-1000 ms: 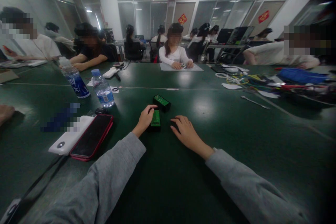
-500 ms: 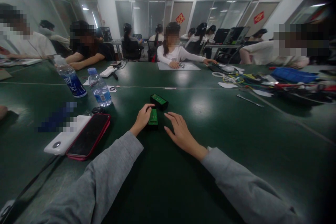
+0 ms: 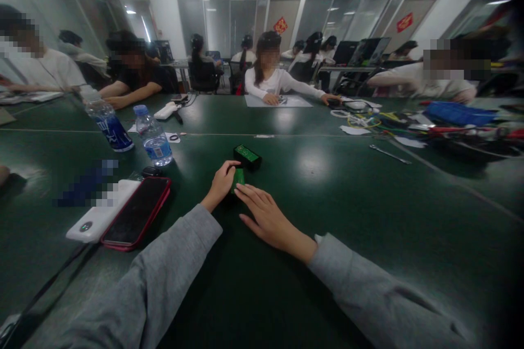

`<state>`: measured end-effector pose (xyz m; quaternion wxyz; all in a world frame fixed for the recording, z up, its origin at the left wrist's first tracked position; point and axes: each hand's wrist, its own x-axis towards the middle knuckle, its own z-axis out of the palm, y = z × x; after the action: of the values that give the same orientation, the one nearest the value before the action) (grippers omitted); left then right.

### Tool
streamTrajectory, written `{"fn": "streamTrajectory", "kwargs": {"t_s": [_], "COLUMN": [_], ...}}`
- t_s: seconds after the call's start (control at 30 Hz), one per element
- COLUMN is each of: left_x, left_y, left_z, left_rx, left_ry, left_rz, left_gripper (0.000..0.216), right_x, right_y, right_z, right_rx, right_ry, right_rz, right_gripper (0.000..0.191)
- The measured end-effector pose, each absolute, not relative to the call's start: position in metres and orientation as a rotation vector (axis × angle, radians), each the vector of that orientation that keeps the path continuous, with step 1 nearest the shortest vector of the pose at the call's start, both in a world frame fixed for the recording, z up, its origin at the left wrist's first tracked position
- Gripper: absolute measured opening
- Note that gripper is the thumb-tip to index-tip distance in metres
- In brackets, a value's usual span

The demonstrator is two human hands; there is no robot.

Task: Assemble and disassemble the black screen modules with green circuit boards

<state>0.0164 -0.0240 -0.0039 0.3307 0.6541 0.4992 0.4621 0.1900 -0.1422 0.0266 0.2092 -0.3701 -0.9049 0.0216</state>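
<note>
My left hand (image 3: 222, 184) curls around the left edge of a green circuit board (image 3: 239, 175) in a black case that lies on the table. My right hand (image 3: 268, 212) reaches in from the right with its fingers stretched out and the thumb apart. Its fingertips overlap the near end of the same board; whether they press on it I cannot tell. That near end is hidden by the hand. Just beyond, a second green circuit board (image 3: 247, 156) in a black case lies at a slant, touched by neither hand.
On the left lie a phone (image 3: 136, 212) in a red case, a white power bank (image 3: 102, 210) and two bottles, one a clear water bottle (image 3: 154, 139). To the right are a wrench (image 3: 389, 154) and tangled cables (image 3: 368, 120). A person in white (image 3: 268, 80) sits opposite.
My right hand has moved left and a little forward, from beside the near board to over its near end. My left hand stays on the board.
</note>
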Motion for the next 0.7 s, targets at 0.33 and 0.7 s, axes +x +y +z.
{"fn": "streamTrajectory", "kwargs": {"t_s": [0.33,0.7], "left_x": [0.0169,0.0176], "left_y": [-0.0254,-0.0261], "left_z": [-0.003,-0.0028], "left_rx": [1.69,1.686], "left_ry": [1.305,1.322], "left_rz": [1.219,1.213], "left_gripper": [0.027,0.027], "right_x": [0.189,0.1892], "right_y": [-0.141,-0.1422], "right_z": [0.0273,0.028], "right_rx": [-1.039,-1.061], "right_ry": [-2.508,-2.499], "right_rz": [0.036,0.065], "right_gripper": [0.057,0.058]}}
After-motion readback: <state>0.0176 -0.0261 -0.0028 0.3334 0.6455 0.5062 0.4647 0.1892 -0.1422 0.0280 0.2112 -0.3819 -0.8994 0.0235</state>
